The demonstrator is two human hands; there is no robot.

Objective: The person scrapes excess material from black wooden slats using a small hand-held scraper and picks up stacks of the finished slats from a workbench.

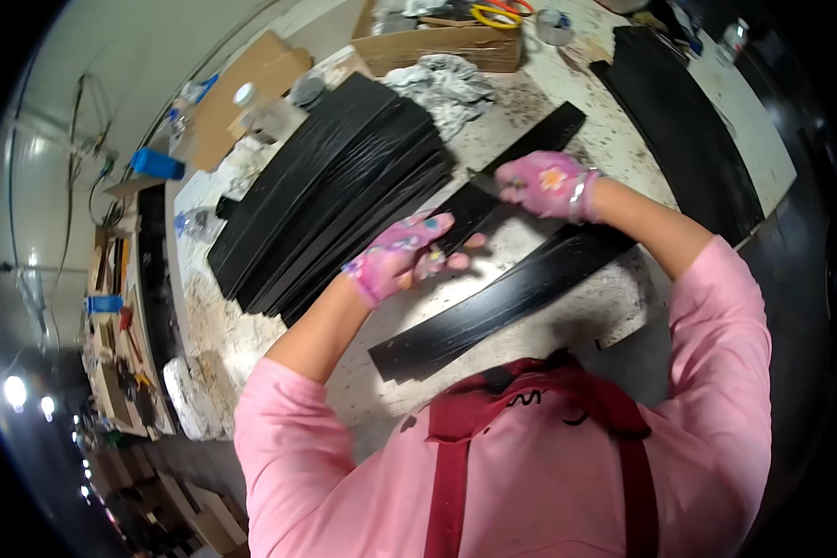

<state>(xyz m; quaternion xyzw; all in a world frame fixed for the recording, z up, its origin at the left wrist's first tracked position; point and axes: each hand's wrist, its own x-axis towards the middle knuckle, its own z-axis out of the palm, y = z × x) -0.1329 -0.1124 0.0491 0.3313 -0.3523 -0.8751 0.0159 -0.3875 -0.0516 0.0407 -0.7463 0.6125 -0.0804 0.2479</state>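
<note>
My left hand, in a pink patterned fingerless glove, holds the near end of a black strip between thumb and fingers. The flat strip looks like plastic or rubber. My right hand, in a matching glove with a flower on its back, is closed over the strip's right side. Its fingertips are curled, and what they pinch is too small to make out. Another black strip slants away beyond my right hand. Nearest my body lies a low stack of curved black strips.
A large fanned pile of black strips covers the table's left. Longer black pieces lie at the right. Behind are a crumpled grey rag, a cardboard box with orange-handled scissors, and a clear bottle.
</note>
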